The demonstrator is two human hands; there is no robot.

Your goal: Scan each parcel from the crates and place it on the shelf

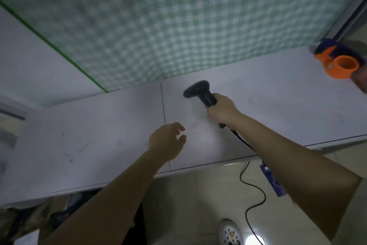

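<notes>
Your right hand (221, 110) is gripping the black scanner (199, 93) over the white shelf (79, 145). Left hand (166, 143) is hovering loosely open, empty, at 7 o'clock of it. Shelf's front edge is running just below both wrists; orange tape dispenser (337, 64) is sitting at 2 o'clock.

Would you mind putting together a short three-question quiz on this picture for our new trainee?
1. True or false: the right hand grips the black barcode scanner by its handle.
2. Multiple choice: the left hand is (A) holding a parcel, (B) empty with fingers spread above the white table, (C) pulling the scanner cable.
3. Fill the gap: the orange tape dispenser sits near the table's far ____ corner.

Key
1. True.
2. B: no parcel shows on the table or in either hand.
3. Right, beside the edge of the green checked cloth.
</notes>
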